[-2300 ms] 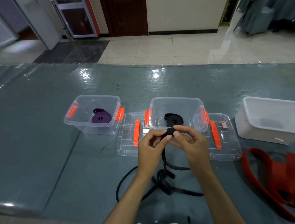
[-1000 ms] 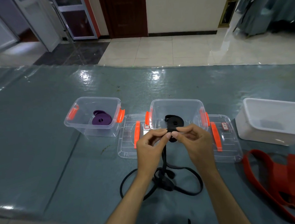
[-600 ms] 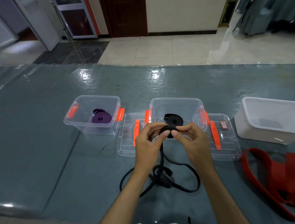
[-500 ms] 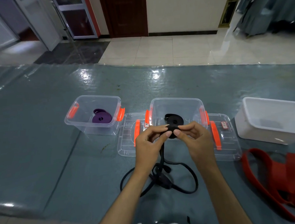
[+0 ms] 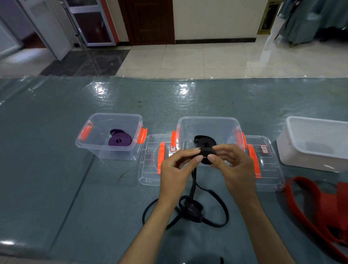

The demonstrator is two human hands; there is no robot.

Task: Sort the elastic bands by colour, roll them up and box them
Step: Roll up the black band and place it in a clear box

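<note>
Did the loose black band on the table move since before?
Yes. The loose black band has been drawn in, its loops tightening toward the hands as the roll in front of the middle clear box grows.

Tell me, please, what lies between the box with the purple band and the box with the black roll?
In the head view, a clear lid with an orange handle lies flat between the purple-band box and the black-roll box.

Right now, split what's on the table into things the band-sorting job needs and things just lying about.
Job:
- black elastic band, pinched part-rolled by left hand and right hand
- clear box holding black roll
- clear box holding purple roll
- loose red bands
- empty white tub

Lying about:
- two clear lids
</note>
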